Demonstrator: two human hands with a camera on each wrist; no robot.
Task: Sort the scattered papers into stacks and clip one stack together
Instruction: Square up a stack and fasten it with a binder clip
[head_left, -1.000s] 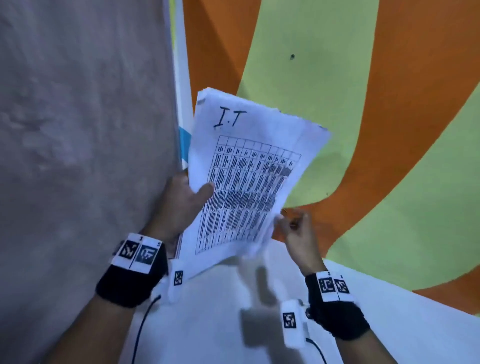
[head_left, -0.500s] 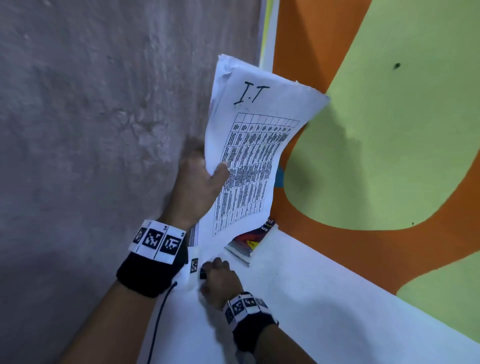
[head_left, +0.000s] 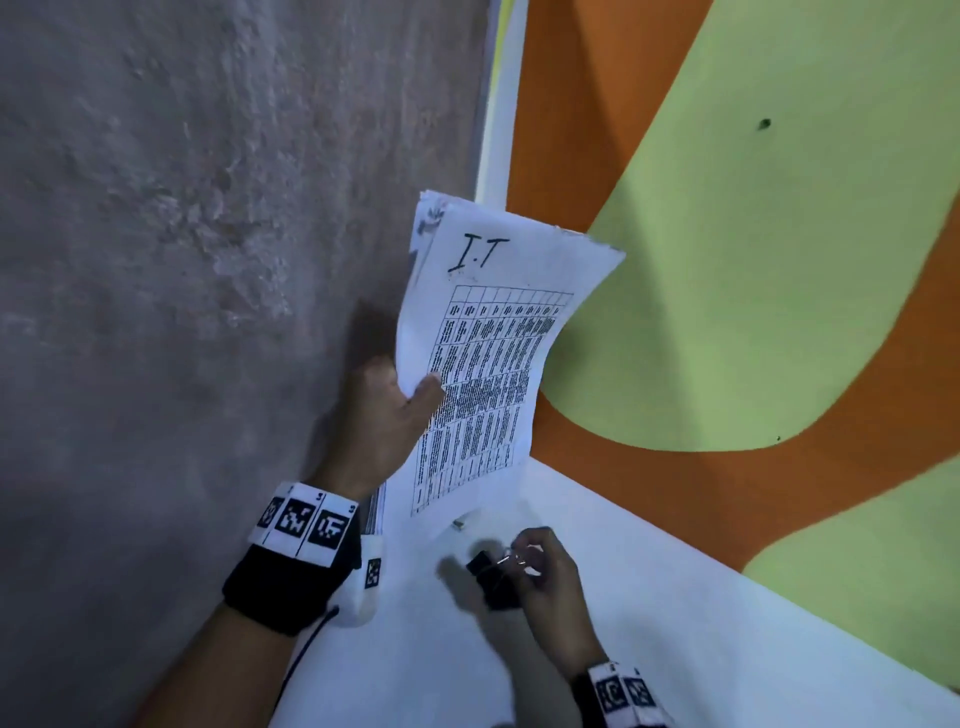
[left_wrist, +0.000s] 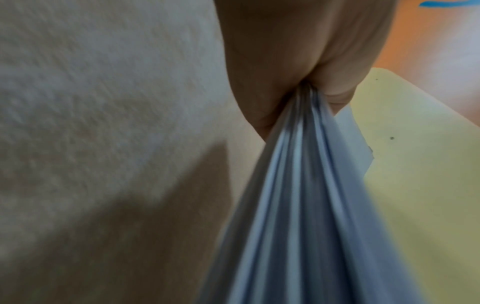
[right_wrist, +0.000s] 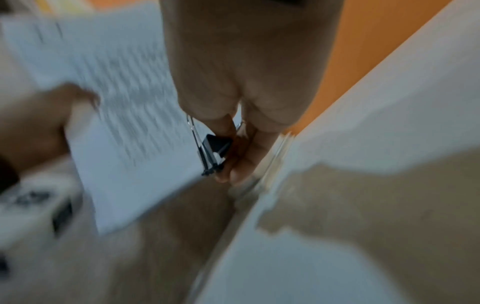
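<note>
Head view: left hand (head_left: 382, 421) pinches paper stack (head_left: 483, 364) handwritten "I.T"; right hand (head_left: 545, 577) fingers pinch binder clip (head_left: 488, 566).

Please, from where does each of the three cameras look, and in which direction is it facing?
Head: above, looking down at both forearms, the paper stack and white table.
Left wrist: along the left hand, pinching the stack's edge.
Right wrist: along the right hand, holding the binder clip.
Shared: head and right wrist both show clip and stack.

Dim, even indoor light; soft shadows; heavy motion blur in both wrist views.
</note>
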